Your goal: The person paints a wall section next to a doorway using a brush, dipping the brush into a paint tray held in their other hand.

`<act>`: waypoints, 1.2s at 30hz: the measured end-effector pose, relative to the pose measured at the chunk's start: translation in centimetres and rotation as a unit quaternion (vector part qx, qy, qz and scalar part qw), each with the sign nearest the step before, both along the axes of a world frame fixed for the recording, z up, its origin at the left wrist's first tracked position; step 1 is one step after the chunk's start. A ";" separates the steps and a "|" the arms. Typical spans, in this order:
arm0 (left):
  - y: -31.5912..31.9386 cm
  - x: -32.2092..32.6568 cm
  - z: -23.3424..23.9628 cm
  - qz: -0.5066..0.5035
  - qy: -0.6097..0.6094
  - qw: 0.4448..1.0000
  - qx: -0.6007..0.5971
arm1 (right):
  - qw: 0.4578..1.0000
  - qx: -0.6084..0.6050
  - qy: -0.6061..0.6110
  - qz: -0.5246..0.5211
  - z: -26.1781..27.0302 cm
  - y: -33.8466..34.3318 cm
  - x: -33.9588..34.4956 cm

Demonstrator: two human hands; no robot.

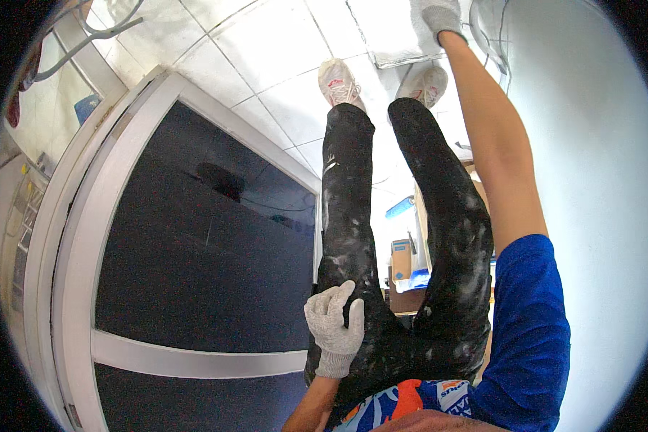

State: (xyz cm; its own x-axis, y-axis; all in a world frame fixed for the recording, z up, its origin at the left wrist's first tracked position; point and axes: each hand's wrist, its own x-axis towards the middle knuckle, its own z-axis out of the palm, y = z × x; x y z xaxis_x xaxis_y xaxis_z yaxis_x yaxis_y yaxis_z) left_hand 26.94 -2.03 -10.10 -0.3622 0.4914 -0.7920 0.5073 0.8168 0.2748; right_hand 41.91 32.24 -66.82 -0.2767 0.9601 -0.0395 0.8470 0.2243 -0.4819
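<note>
My left hand, in a light knitted work glove, hangs before my left thigh with thumb and fingers apart and nothing in it. My right arm stretches far out to the upper right. Its gloved right hand is partly cut off by the top of the view, so its fingertips and anything in them are hidden. Just beside it lies a bright white slab or panel with a rough dark edge, on the tiled floor. Thin cables loop on the right of that hand. My black trousers carry whitish smears.
A white-framed door with dark panes stands close on my left. Between my legs show a cardboard box and a blue roll-like item. A pale wall runs along my right. Grey tubing curves at the upper left.
</note>
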 end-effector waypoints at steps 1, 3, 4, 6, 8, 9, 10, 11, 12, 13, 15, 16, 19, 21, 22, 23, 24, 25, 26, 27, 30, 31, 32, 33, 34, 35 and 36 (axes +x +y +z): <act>0.1 0.0 0.1 0.002 0.004 1.000 -0.005 | 0.987 -0.145 0.002 -0.069 2.8 -0.9 -2.4; -0.1 0.0 0.3 0.003 0.009 1.000 -0.006 | 0.986 -0.159 0.038 -0.017 3.9 -2.7 -3.5; -0.1 -0.3 0.3 0.000 0.009 1.000 -0.003 | 0.993 -0.099 0.056 -0.010 3.7 -3.7 -3.5; 0.3 -0.9 0.3 -0.008 0.002 1.000 -0.001 | 0.979 -0.193 0.048 0.054 3.2 -4.6 -2.1; 0.3 -1.0 0.3 -0.008 0.006 1.000 0.008 | 0.965 -0.224 0.073 0.118 4.0 -5.6 -2.1; -0.1 -1.1 0.1 -0.006 0.007 1.000 0.018 | 0.960 -0.234 0.064 0.142 4.1 -5.8 -2.0; -0.4 -1.1 -0.1 -0.005 0.009 1.000 0.027 | 0.954 -0.244 0.055 0.166 4.2 -6.2 -1.8; -0.6 -1.2 0.0 -0.008 0.010 0.999 0.030 | 0.947 -0.254 0.046 0.190 4.3 -6.4 -1.6; -0.8 -1.2 0.0 -0.009 0.012 0.999 0.032 | 0.944 -0.253 0.060 0.201 4.7 -6.6 -1.5; -0.9 -1.2 0.0 -0.011 0.014 0.999 0.033 | 0.941 -0.252 0.074 0.212 5.2 -6.9 -1.4; -1.0 -1.1 0.1 -0.011 0.017 0.999 0.034 | 0.923 -0.321 0.128 0.172 6.3 -6.9 -1.0; -1.0 -1.0 0.2 -0.012 0.019 0.999 0.036 | 0.899 -0.388 0.167 0.119 6.9 -6.6 -0.7; -0.8 -1.0 0.4 -0.027 0.015 0.999 0.032 | 0.917 -0.362 0.145 0.087 8.5 -5.8 1.6; -1.0 -1.0 0.5 -0.031 0.019 0.999 0.035 | 0.864 -0.421 0.269 -0.066 8.4 -5.8 3.5; -1.0 -1.1 0.4 -0.036 0.015 0.998 0.041 | 0.736 -0.491 0.406 -0.229 7.6 -5.9 4.9; -1.1 -1.3 0.4 -0.037 0.010 0.998 0.049 | 0.558 -0.527 0.522 -0.372 7.2 -6.4 6.2; -1.1 -1.3 0.4 -0.036 0.007 0.998 0.056 | 0.539 -0.496 0.586 -0.346 7.4 -7.1 7.6; -1.1 -1.1 0.6 -0.033 0.009 0.997 0.062 | 0.533 -0.498 0.586 -0.353 8.6 -7.5 7.5; -1.2 -1.0 0.9 -0.032 0.013 0.998 0.059 | 0.528 -0.498 0.587 -0.359 10.1 -8.0 7.5; -1.3 -0.8 1.1 -0.034 0.013 0.998 0.050 | 0.523 -0.498 0.589 -0.363 11.8 -8.2 7.3; -0.9 -0.7 1.1 -0.060 0.005 0.996 0.070 | 0.618 -0.424 0.592 -0.297 14.5 -9.0 9.1; -1.0 -0.9 1.2 -0.068 -0.001 0.995 0.080 | 0.747 -0.361 0.524 -0.194 15.6 -9.3 9.7; -0.8 -1.1 1.2 -0.077 -0.008 0.993 0.090 | 0.851 -0.264 0.440 -0.111 16.7 -9.5 10.2; -0.9 -1.3 1.6 -0.080 -0.008 0.992 0.096 | 0.908 -0.208 0.359 -0.053 19.2 -9.7 9.6; -1.0 -1.2 2.2 -0.084 -0.001 0.992 0.097 | 0.952 -0.139 0.273 -0.001 22.0 -9.7 9.1; -1.0 -1.4 2.5 -0.082 -0.005 0.993 0.088 | 0.944 -0.136 0.299 -0.040 24.6 -9.5 8.0; -1.1 -1.6 2.8 -0.082 -0.009 0.993 0.081 | 0.933 -0.131 0.325 -0.078 27.1 -9.4 7.1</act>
State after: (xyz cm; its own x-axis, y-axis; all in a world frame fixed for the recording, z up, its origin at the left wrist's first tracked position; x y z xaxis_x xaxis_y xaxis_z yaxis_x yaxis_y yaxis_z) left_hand 25.35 -3.13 -7.27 -0.2522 0.6648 -0.7031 0.6240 0.6671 0.4069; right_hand 48.99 22.88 -39.73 -0.1807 0.9719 -0.1508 0.3698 -0.0749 -0.9261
